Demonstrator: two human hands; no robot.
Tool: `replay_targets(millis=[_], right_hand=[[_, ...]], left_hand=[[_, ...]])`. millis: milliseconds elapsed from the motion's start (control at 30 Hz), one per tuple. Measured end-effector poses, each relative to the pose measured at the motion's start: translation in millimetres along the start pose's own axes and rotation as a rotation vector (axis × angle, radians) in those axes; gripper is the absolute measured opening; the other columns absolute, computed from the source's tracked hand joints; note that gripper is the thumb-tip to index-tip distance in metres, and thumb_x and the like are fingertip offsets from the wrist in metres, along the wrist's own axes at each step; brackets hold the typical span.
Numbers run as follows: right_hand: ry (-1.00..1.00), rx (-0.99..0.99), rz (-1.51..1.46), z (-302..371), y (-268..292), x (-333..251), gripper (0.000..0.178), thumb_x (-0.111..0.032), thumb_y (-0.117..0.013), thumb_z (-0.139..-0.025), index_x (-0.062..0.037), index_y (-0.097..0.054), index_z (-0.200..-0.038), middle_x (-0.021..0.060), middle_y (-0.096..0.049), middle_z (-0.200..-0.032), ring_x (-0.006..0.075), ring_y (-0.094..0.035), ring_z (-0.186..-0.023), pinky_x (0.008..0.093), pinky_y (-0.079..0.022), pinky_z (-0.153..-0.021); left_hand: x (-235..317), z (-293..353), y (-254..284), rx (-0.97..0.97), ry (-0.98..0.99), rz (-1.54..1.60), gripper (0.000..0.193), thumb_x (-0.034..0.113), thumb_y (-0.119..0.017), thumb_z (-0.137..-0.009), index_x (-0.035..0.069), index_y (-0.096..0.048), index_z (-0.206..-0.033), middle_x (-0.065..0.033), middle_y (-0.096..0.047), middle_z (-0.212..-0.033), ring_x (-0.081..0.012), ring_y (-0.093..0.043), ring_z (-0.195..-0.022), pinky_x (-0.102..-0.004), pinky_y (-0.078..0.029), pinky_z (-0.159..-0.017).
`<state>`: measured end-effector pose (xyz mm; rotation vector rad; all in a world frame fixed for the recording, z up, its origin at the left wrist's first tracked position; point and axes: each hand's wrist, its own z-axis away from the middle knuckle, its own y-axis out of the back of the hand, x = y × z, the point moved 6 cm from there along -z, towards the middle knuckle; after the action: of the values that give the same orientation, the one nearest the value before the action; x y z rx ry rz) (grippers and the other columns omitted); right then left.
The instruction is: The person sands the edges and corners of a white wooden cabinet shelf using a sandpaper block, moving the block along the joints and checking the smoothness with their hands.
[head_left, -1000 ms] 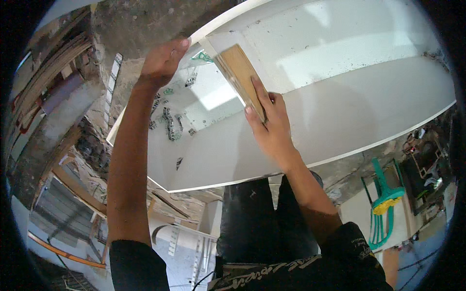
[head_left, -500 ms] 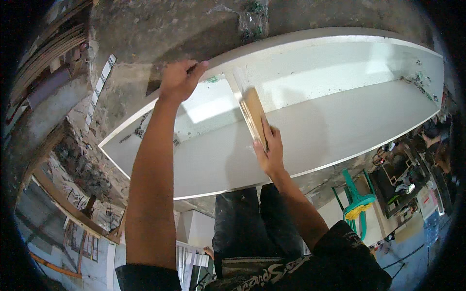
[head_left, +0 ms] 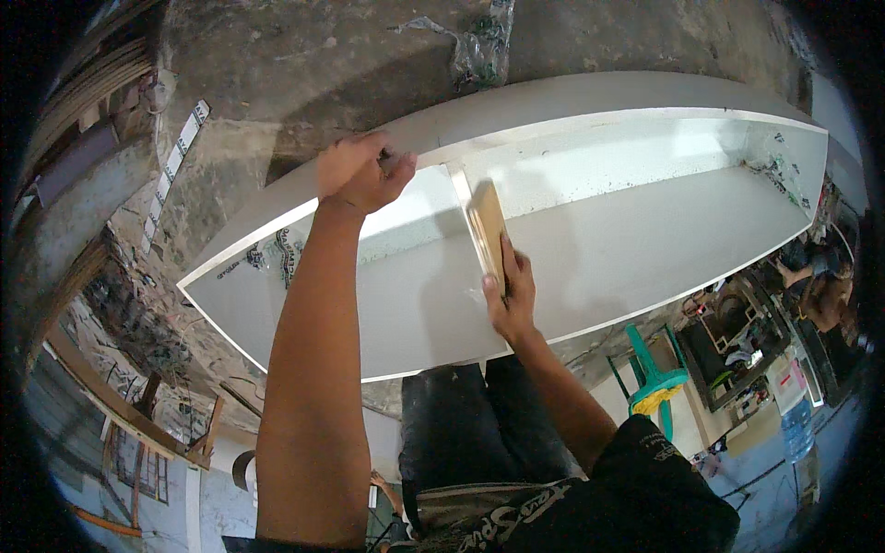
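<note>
A long white box-shaped cabinet (head_left: 645, 217) lies across in front of me, open side up, with a thin white divider (head_left: 464, 198) across its inside. My right hand (head_left: 513, 300) is closed round the near end of a flat, pale wooden block (head_left: 489, 226) with layered edges. The block stands tilted along the right side of the divider; whether it touches is hard to tell. At the cabinet's far edge, left of the divider, my left hand (head_left: 364, 173) is closed over the rim, fingers curled on the outer side and thumb toward the right.
Crumpled clear plastic (head_left: 481, 46) lies on the concrete floor beyond the cabinet. A white printed strip (head_left: 175, 175) is on the floor at left. At right are a green object with a yellow part (head_left: 656, 382) and a blue water bottle (head_left: 797, 431). Another person (head_left: 825, 300) is at the far right.
The cabinet's far rim sits lower in view, showing more of its outer side. My left hand has shifted slightly right and its fingers are more curled. The block stays in my right hand beside the divider.
</note>
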<state>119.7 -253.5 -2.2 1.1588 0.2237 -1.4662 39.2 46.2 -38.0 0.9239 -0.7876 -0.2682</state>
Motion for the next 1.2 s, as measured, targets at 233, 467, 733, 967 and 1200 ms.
replay_targets(millis=[233,467,733,967,1200], right_hand=[[0.053,0.037,0.022,13.6,1.4,-3.0,0.068,-0.021,-0.056,-0.093,-0.0047,-0.035,-0.155,0.0246,-0.052,-0.122,0.0333,-0.054,-0.108,0.0420,-0.046,-0.096],[-0.077,0.016,-0.048,-25.6,3.6,-16.0,0.071,-0.025,-0.058,-0.092,-0.0055,-0.034,-0.156,0.0255,-0.053,-0.122,0.0351,-0.052,-0.112,0.0441,-0.044,-0.098],[-0.005,0.032,0.080,-11.0,3.5,-5.0,0.071,-0.027,-0.057,-0.092,-0.0031,-0.035,-0.155,0.0242,-0.053,-0.122,0.0336,-0.052,-0.112,0.0436,-0.044,-0.098],[0.025,0.052,0.084,23.0,3.4,0.8,0.074,-0.025,-0.062,-0.090,-0.0060,-0.035,-0.155,0.0269,-0.053,-0.122,0.0381,-0.052,-0.112,0.0461,-0.045,-0.097],[0.033,0.053,0.014,-15.5,2.1,-14.1,0.074,-0.025,-0.062,-0.090,-0.0090,-0.033,-0.157,0.0282,-0.054,-0.122,0.0408,-0.052,-0.112,0.0481,-0.045,-0.096]], left_hand=[[10.3,8.2,6.8,0.000,-0.156,0.125,0.027,0.029,-0.064,-0.075,0.009,-0.067,-0.091,-0.0136,-0.071,-0.091,-0.0373,-0.067,-0.087,-0.0495,-0.055,-0.074],[15.2,9.8,9.0,0.055,-0.257,0.267,0.022,0.018,-0.056,-0.076,0.006,-0.065,-0.093,-0.0156,-0.070,-0.091,-0.0392,-0.066,-0.086,-0.0488,-0.054,-0.076],[7.7,7.3,1.7,0.095,-0.118,0.281,0.015,0.021,-0.055,-0.080,0.009,-0.064,-0.083,-0.0165,-0.070,-0.082,-0.0397,-0.067,-0.074,-0.0494,-0.054,-0.069],[0.4,4.3,7.4,0.144,-0.109,0.215,0.019,0.026,-0.057,-0.081,0.010,-0.066,-0.083,-0.0159,-0.070,-0.078,-0.0401,-0.067,-0.072,-0.0497,-0.054,-0.066],[-1.7,-0.6,2.5,0.095,-0.056,0.118,0.019,0.027,-0.058,-0.082,0.010,-0.066,-0.082,-0.0166,-0.070,-0.074,-0.0402,-0.067,-0.070,-0.0489,-0.056,-0.066]])
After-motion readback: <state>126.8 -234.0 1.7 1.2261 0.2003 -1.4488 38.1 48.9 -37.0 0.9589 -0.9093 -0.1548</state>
